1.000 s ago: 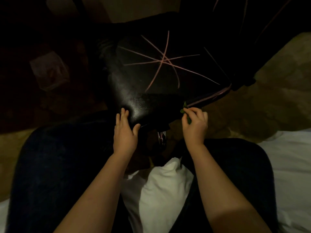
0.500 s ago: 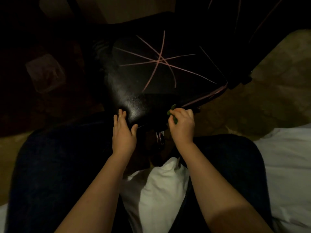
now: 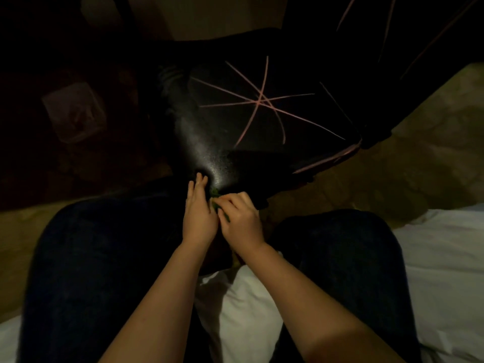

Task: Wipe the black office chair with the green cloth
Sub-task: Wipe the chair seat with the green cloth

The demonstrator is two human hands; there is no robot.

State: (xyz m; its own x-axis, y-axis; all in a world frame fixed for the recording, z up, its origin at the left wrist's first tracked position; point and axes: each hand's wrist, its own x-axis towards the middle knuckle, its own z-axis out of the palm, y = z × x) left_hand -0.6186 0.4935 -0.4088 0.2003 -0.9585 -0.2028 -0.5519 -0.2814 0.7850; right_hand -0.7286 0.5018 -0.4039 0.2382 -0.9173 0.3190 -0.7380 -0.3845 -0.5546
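Observation:
The black office chair fills the middle of a dim view, its shiny seat crossed by thin pink lines. My left hand rests with straight fingers on the seat's near front edge. My right hand sits right beside it, fingers curled round the green cloth, of which only a small bunch shows between the two hands at the seat edge. The rest of the cloth is hidden under my right hand.
My knees in dark trousers flank the hands. White bedding lies at right and between my legs. A pale boxy object sits in shadow at left. Mottled tan floor shows right of the chair.
My right hand has slid left along the seat's front edge with the cloth until it meets my left hand, which has stayed on the edge.

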